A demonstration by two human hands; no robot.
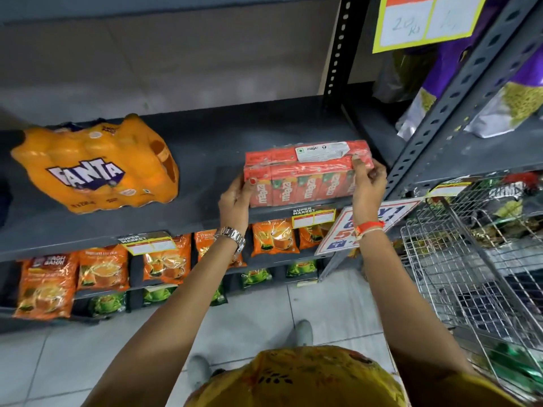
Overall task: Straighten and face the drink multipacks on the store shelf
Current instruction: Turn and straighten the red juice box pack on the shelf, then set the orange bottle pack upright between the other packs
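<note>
A red shrink-wrapped Maaza carton multipack (302, 174) stands near the front edge of the grey metal shelf (205, 160), its logos facing out. My left hand (236, 198) grips its left end, thumb on the front face. My right hand (368, 182) holds its right end, fingers over the top corner. An orange Fanta bottle multipack (97, 168) lies on the same shelf to the left, turned at an angle, apart from both hands.
A slotted upright post (446, 104) bounds the shelf on the right, with bagged goods beyond. A wire basket rack (470, 268) stands at lower right. Orange and green tea packets (102, 268) fill the lower shelves. A promo sign (367, 224) hangs below the Maaza pack.
</note>
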